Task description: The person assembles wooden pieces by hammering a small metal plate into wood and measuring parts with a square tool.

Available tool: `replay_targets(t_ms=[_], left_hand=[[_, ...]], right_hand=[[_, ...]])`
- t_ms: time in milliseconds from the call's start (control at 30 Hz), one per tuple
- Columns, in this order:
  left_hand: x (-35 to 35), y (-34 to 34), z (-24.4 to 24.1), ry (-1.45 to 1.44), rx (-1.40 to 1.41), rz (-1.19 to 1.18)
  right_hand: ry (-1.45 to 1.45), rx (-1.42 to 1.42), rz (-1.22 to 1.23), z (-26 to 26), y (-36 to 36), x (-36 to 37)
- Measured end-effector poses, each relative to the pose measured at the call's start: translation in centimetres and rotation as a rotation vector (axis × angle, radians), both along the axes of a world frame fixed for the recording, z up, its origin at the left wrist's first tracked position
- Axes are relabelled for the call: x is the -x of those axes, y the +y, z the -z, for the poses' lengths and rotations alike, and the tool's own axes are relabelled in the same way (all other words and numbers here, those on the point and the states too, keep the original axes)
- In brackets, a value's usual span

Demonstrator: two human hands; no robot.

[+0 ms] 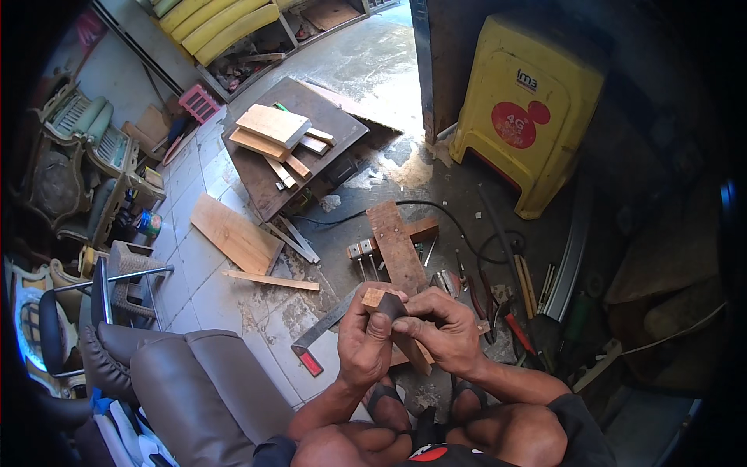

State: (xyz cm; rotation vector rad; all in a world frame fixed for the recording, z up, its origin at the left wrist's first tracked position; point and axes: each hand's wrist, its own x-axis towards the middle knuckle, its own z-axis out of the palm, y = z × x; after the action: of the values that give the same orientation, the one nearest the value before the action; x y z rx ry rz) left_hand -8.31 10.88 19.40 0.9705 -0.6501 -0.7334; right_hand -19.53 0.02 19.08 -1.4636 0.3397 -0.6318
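Both my hands are raised over the work area before my knees, around one wooden bar [413, 352]. A dark sheet [390, 306], possibly sandpaper, lies against the bar near its upper end. My left hand [365, 340] wraps the bar from the left, its thumb pressed on the near side. From the right, the fingers and thumb of my right hand [444, 330] pinch the dark sheet against the wood. Below and beyond my hands is a wooden board [397, 245] lying across a shorter block [425, 229]. The fingers partly hide the sheet's edges.
A square [320, 333] with a red-marked stock lies left of my hands. Pliers [489, 303] and a black cable [446, 211] lie rightward. Cut wood [273, 124] is stacked on a low table [242, 166]. A yellow stool [534, 64] and brown padded seat [198, 379] flank the area.
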Motion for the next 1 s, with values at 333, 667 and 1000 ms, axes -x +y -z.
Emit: replay_targets(t_ms=[333,667,1000], left_hand=[[-3.2,1.6,-3.8,-0.394,0.086,-0.245],[-1.8,2.5,2.0,-0.529,-0.083,-0.120],[-2.6,3.1,4.7,-0.117,0.067,-0.141]], right_hand=[[0.063,0.024,-0.040,0.9,-0.6,0.0],[0.020,0.116,-0.075,0.6,0.0,-0.4],[0.115,-0.145,-0.072,1.7,0.3,-0.5]])
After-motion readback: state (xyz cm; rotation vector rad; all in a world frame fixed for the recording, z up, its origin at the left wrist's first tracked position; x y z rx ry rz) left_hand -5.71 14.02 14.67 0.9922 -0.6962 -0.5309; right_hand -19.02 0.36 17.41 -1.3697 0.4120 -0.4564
